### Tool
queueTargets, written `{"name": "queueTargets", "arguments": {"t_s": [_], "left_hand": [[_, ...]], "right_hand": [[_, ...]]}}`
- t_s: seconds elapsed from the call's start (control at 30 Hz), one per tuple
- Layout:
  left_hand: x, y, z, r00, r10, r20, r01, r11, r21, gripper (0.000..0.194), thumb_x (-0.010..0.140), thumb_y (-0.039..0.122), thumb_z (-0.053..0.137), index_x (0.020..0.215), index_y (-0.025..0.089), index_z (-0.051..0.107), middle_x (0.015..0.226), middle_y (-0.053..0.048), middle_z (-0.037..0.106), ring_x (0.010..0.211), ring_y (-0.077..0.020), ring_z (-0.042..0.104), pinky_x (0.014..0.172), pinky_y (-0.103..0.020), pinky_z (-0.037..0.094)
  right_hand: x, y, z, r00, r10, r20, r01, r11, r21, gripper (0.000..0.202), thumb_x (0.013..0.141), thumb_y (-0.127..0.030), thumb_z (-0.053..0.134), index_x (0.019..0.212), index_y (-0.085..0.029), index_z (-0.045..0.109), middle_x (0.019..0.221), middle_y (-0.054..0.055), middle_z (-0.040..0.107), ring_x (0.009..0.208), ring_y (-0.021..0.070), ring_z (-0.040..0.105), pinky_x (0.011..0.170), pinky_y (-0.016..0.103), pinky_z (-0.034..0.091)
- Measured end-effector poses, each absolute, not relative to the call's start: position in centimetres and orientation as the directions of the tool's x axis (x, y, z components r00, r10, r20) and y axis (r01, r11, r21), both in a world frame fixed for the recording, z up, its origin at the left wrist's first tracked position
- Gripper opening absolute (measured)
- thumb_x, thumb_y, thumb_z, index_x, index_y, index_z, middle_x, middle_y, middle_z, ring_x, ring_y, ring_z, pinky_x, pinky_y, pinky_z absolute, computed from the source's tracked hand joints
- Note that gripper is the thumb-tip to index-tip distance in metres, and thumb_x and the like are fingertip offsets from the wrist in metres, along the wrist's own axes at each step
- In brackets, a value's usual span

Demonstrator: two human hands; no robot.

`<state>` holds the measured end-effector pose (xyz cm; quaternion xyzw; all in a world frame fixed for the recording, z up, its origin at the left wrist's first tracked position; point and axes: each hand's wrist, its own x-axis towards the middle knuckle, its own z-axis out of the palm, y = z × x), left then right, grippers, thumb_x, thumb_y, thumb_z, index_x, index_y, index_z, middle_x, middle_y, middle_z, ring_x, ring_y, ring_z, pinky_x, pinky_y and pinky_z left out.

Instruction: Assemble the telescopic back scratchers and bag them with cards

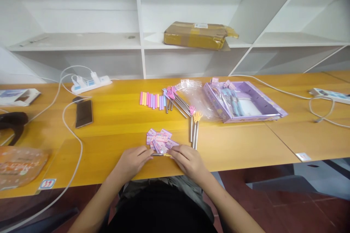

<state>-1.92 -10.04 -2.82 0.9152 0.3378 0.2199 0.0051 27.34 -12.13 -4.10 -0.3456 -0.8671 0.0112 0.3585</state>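
Near the table's front edge, my left hand (134,161) pinches the metal rod end of a small telescopic back scratcher (158,154). At its other end, the fingers of my right hand (188,160) close on the yellow part. Just beyond my fingertips lies a loose pile of pink and purple printed cards (162,137). To the right of my right hand, several back scratchers (194,127) with pink and yellow hand-shaped heads lie side by side. Farther back is another bunch of back scratchers (177,102), beside a row of pastel tubes (152,100).
A purple box (269,111) holding wrapped items stands at the back right, with clear plastic bags (201,98) beside it. On the left are a phone (84,113), a power strip (91,84), a white cable (81,149) and an orange bag (22,167). A taped carton (195,35) rests on the shelf.
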Motion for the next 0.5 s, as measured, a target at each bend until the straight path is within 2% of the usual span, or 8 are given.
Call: {"name": "queueTargets", "arguments": {"t_s": [0.13, 0.27, 0.37, 0.4, 0.5], "left_hand": [[-1.2, -10.2, -2.4, 0.682, 0.588, 0.436, 0.635, -0.771, 0.047, 0.026, 0.114, 0.028, 0.046, 0.113, 0.018, 0.069, 0.082, -0.002, 0.069, 0.071, -0.0169, 0.062, 0.066, -0.03, 0.044], [-5.2, -9.4, -0.7, 0.642, 0.612, 0.462, 0.721, -0.687, -0.093, 0.025, 0.111, 0.023, 0.046, 0.114, 0.017, 0.07, 0.087, -0.006, 0.072, 0.079, -0.0223, 0.062, 0.072, -0.035, 0.046], [-11.8, -8.8, 1.0, 0.582, 0.677, 0.451, 0.791, -0.601, -0.118, 0.028, 0.11, 0.019, 0.044, 0.118, 0.02, 0.071, 0.097, -0.008, 0.076, 0.089, -0.0259, 0.063, 0.077, -0.038, 0.046], [-13.9, -8.8, 1.4, 0.568, 0.689, 0.45, 0.802, -0.587, -0.113, 0.028, 0.109, 0.02, 0.045, 0.118, 0.021, 0.071, 0.098, -0.007, 0.076, 0.09, -0.0259, 0.063, 0.078, -0.039, 0.047], [-17.8, -9.3, 1.3, 0.573, 0.708, 0.413, 0.798, -0.597, -0.084, 0.023, 0.11, 0.03, 0.051, 0.113, 0.022, 0.072, 0.092, -0.005, 0.074, 0.086, -0.0249, 0.061, 0.079, -0.038, 0.046]], "right_hand": [[27.5, -11.9, -3.7, -0.459, 0.569, 0.682, 0.516, 0.796, -0.316, 0.038, 0.105, -0.006, 0.053, 0.139, -0.02, 0.065, 0.113, 0.011, 0.079, 0.104, 0.023, 0.074, 0.09, 0.039, 0.062], [33.2, -11.3, -2.9, -0.326, 0.633, 0.702, 0.6, 0.713, -0.363, 0.031, 0.104, -0.008, 0.054, 0.123, -0.024, 0.073, 0.107, 0.01, 0.08, 0.098, 0.0232, 0.077, 0.085, 0.038, 0.063], [41.9, -11.7, -2.3, -0.14, 0.714, 0.686, 0.723, 0.547, -0.422, 0.017, 0.105, -0.019, 0.06, 0.108, -0.026, 0.075, 0.101, 0.008, 0.08, 0.093, 0.024, 0.077, 0.083, 0.038, 0.062], [44.8, -12.1, -2.2, -0.036, 0.7, 0.713, 0.762, 0.481, -0.434, 0.015, 0.105, -0.024, 0.061, 0.104, -0.026, 0.076, 0.097, 0.008, 0.08, 0.09, 0.024, 0.077, 0.082, 0.038, 0.062], [50.9, -13.6, -3.2, 0.163, 0.74, 0.652, 0.802, 0.285, -0.524, 0.02, 0.103, -0.038, 0.064, 0.092, -0.025, 0.075, 0.094, 0.008, 0.079, 0.091, 0.0251, 0.076, 0.084, 0.038, 0.06]]}}
